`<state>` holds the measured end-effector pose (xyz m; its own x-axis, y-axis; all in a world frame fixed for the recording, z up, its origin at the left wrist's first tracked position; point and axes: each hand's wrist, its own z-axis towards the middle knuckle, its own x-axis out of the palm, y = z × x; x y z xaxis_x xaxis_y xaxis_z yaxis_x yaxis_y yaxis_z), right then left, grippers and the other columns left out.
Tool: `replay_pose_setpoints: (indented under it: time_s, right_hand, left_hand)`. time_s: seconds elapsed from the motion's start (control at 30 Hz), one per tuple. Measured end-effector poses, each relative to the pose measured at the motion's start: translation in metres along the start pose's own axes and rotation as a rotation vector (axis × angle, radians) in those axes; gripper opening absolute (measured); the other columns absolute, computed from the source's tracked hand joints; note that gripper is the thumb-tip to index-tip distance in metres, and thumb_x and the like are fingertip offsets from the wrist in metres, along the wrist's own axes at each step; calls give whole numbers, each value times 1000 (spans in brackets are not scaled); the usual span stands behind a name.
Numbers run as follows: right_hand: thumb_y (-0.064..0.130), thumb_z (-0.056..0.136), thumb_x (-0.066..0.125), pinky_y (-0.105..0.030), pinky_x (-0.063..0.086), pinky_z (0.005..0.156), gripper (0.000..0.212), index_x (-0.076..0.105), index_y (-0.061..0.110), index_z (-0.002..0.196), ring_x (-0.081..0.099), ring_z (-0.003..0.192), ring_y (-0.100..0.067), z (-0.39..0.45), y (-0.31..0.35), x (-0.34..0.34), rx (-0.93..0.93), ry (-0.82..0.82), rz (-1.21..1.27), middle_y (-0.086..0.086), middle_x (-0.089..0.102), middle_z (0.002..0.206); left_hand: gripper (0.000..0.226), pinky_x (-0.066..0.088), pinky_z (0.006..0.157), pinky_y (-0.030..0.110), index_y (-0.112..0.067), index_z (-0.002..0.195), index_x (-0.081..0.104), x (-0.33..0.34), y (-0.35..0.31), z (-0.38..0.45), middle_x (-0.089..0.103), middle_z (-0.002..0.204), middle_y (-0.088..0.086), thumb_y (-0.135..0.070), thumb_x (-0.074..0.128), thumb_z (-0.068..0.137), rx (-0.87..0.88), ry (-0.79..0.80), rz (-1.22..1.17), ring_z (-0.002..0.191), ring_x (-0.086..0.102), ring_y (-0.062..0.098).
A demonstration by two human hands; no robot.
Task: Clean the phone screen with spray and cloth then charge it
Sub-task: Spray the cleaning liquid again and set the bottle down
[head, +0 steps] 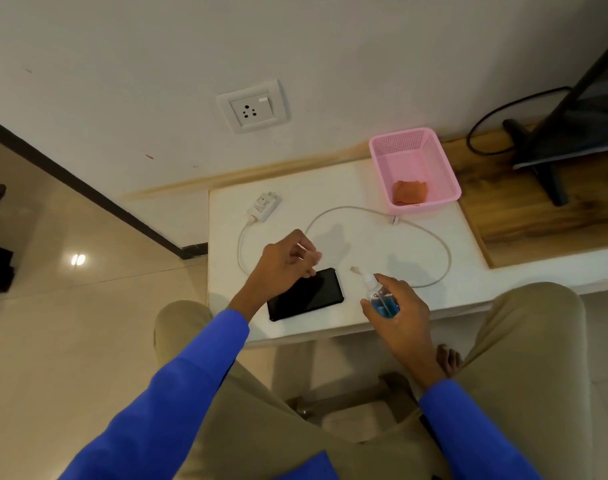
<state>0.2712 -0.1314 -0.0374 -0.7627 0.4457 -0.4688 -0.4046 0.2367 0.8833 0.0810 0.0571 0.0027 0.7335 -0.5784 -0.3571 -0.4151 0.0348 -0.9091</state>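
Note:
A black phone [313, 295] lies screen up near the front edge of the white table [364, 188]. My right hand [404, 311] grips a small clear spray bottle [382, 299] of blue liquid just right of the phone, its white nozzle tilted toward the phone. My left hand [285, 263] hovers over the phone's far left corner, fingers curled and pinching what looks like a small clear cap [313, 255]. An orange cloth [409, 192] lies in the pink basket [444, 157]. The white charger plug [265, 206] lies on the table, and its cable [441, 244] loops round to a loose end [354, 269] by the nozzle.
A wall socket [252, 107] sits above the table's left end. At the right, a screen on a black stand [551, 168] with a black cord [482, 123] occupies a wooden board [524, 216]. My knees flank the table's front edge.

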Motion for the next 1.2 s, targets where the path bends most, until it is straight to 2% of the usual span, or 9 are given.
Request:
replay_pose_setpoints:
  time_s: [0.1,0.17,0.3,0.47,0.6,0.7,0.8,0.97,1.2]
  right_hand:
    - [18,84,85,2,43,79,53,62,26,131,57,102,13,-3,2,-1,-42,-5,-14,14,59,102]
    - [18,84,85,1,44,79,53,61,28,130,58,101,12,-5,4,-3,-48,-1,-12,19,58,101]
    - [19,84,84,1,44,79,53,60,32,129,58,100,11,-8,9,-6,-79,6,-1,27,56,104]
    - [21,84,85,0,45,79,57,57,36,131,58,102,11,-11,13,-7,-119,16,-19,18,56,102]
    - [25,84,83,1,44,77,57,58,32,136,57,96,12,-13,26,-11,-250,18,-104,28,48,106]
    - [30,87,79,-4,48,75,56,56,31,139,57,91,3,-14,38,-12,-359,36,-153,24,50,111]
    - [30,88,79,-18,58,69,56,55,29,139,62,90,-8,-13,46,-13,-379,59,-174,9,60,114]
    - [25,87,82,-23,60,69,55,61,20,138,63,88,-10,-15,50,-12,-369,68,-146,1,63,112]
    - [22,87,82,-37,62,62,51,64,16,135,65,81,-17,-18,53,-15,-329,79,-218,-2,63,107]
  left_hand:
    - [12,62,80,30,-26,110,71,12,-4,-13,78,91,3,-31,72,99,22,39,-42,82,79,19]
    - [23,61,85,27,-26,126,73,18,-4,-22,78,96,0,-28,63,105,25,74,-73,89,78,17]
    - [27,57,78,24,-29,114,78,21,-4,-35,77,95,-1,-34,51,110,-63,128,-121,82,75,16]
    - [24,57,83,26,-19,119,72,18,-11,-44,78,108,8,-36,64,105,-164,208,-381,90,74,19]
    - [29,54,75,21,-14,112,77,15,-12,-46,74,104,5,-39,63,104,-209,290,-637,68,59,9]
    - [41,53,72,19,-9,115,78,16,-12,-43,71,96,0,-45,66,100,-251,265,-801,66,55,7]
    - [47,53,73,16,-7,121,76,16,-14,-40,67,90,-4,-48,66,99,-253,263,-804,69,56,5]
    - [65,53,76,16,13,131,61,20,-13,-39,74,99,-9,-44,67,100,-227,242,-735,72,57,5]
    - [43,53,79,19,-5,113,80,26,-19,-41,69,138,8,-43,75,94,-166,223,-634,77,51,13]
